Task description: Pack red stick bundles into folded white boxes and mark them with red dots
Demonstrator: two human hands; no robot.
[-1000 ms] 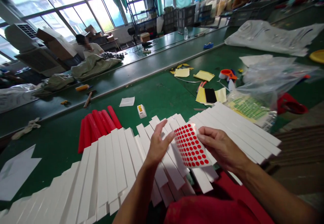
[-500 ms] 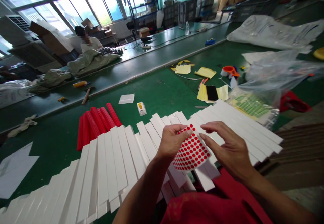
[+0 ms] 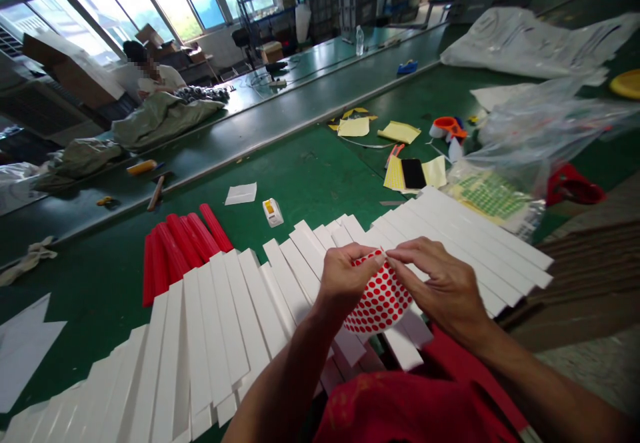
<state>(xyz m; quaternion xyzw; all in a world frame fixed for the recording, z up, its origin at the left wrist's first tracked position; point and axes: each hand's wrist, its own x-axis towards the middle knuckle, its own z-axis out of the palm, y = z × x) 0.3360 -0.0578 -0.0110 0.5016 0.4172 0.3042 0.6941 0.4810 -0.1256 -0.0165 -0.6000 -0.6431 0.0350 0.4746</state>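
Observation:
A sheet of red dot stickers (image 3: 380,301) is bent into a curve between my hands, its white backing showing round the dots. My left hand (image 3: 347,279) grips its upper left part. The fingertips of my right hand (image 3: 440,287) pinch its top edge beside my left thumb. Beneath my hands lies a fan of long white strips (image 3: 230,313), overlapping on the green table (image 3: 310,183). Beyond them, a bundle of red strips (image 3: 175,249) lies on the table, out of reach of my fingers.
A small white and yellow box (image 3: 273,213) and a white paper (image 3: 241,193) lie past the strips. Yellow sheets, a black phone (image 3: 413,173) and plastic bags (image 3: 525,143) sit at right. Red cloth (image 3: 400,409) covers my lap. A person (image 3: 150,73) sits at the far bench.
The sticker sheet has curled more tightly, and my right hand has closed in to pinch its top edge. The whole view has shifted slightly as my head turned.

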